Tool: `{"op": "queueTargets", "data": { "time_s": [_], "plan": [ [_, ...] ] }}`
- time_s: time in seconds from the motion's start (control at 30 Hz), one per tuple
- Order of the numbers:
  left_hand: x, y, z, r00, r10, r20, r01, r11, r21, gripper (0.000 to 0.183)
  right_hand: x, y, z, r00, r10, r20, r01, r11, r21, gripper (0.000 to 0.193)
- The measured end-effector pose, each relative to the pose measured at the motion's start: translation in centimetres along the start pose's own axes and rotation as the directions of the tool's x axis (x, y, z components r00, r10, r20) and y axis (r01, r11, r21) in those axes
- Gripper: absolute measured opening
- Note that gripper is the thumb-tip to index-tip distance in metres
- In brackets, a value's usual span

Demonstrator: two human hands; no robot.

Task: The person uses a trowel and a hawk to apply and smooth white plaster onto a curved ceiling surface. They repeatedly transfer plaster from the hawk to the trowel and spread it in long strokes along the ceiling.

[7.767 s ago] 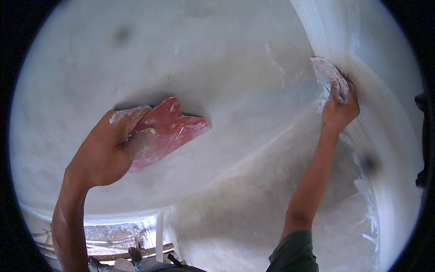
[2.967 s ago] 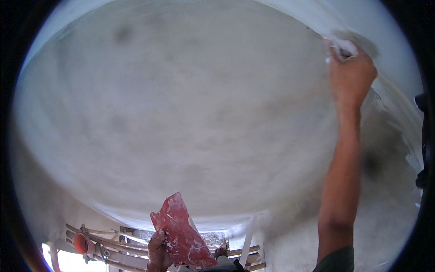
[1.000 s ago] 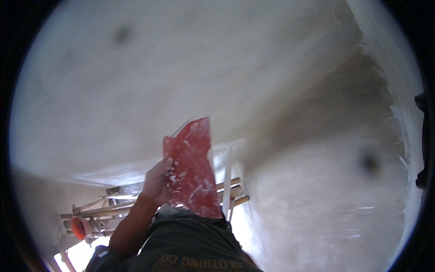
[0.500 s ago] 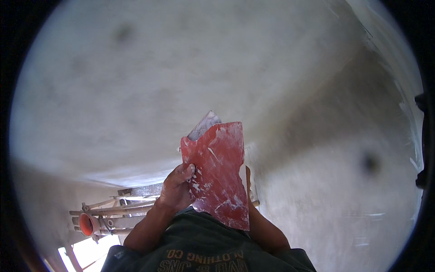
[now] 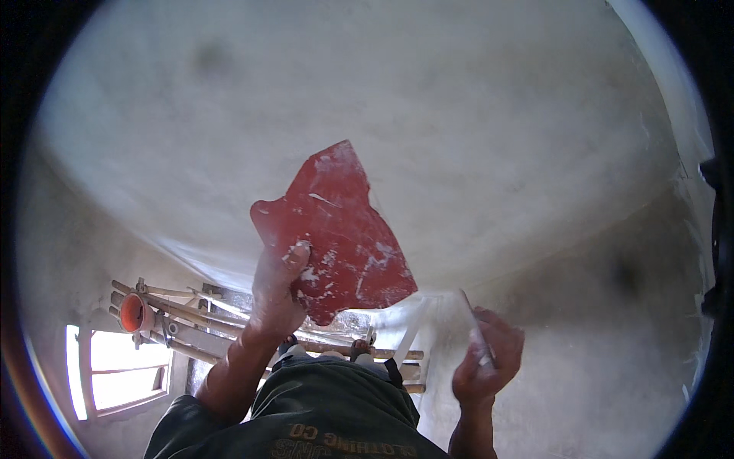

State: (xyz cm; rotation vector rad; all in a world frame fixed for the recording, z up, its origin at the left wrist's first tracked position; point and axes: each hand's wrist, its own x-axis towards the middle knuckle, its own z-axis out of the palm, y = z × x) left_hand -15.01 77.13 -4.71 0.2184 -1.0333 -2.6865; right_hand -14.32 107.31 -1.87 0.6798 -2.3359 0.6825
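Observation:
My left hand [image 5: 277, 294] grips a red flat board [image 5: 336, 222] by its near left edge, with the thumb lying on its face. The board has an irregular, partly broken outline and is smeared with white plaster. It is held up in front of my chest, tilted. Off to the right, my right hand [image 5: 495, 356] is closed around a thin, flat-bladed putty knife [image 5: 472, 317], seen almost edge-on and a little blurred. The blade points up and stands apart from the board.
A pale plastered surface [image 5: 474, 138] spreads ahead and above, meeting a wall [image 5: 596, 336] on the right. Below, bamboo scaffold poles [image 5: 191, 310] run beside an orange bucket [image 5: 136, 313]. My feet [image 5: 359, 348] rest on the poles. A bright window [image 5: 126, 363] opens at lower left.
The right hand has come out from behind the board and moved right, bringing the putty knife into sight. The board has shifted up and left and turned in my left hand.

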Motion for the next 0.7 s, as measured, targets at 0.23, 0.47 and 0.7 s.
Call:
{"op": "queueTargets", "data": {
  "time_s": [0.23,0.47,0.7],
  "plan": [
    [-1.5,-0.6,2.6,0.981,0.057,0.184,-0.048,0.997,-0.053,0.045,0.4,-4.5,1.7,0.978,-0.144,0.153,0.188,0.927,-0.326,0.044],
    [-2.9,-2.2,1.6,0.913,0.167,0.371,-0.14,0.985,-0.101,0.047,2.9,-6.1,2.5,0.976,-0.209,-0.061,0.18,0.932,-0.314,0.042],
    [-2.0,-2.9,1.7,0.835,0.109,0.54,-0.239,0.954,0.178,0.052,7.5,-5.1,-0.1,0.94,-0.313,-0.139,0.242,0.894,-0.378,0.037]
  ]
}}
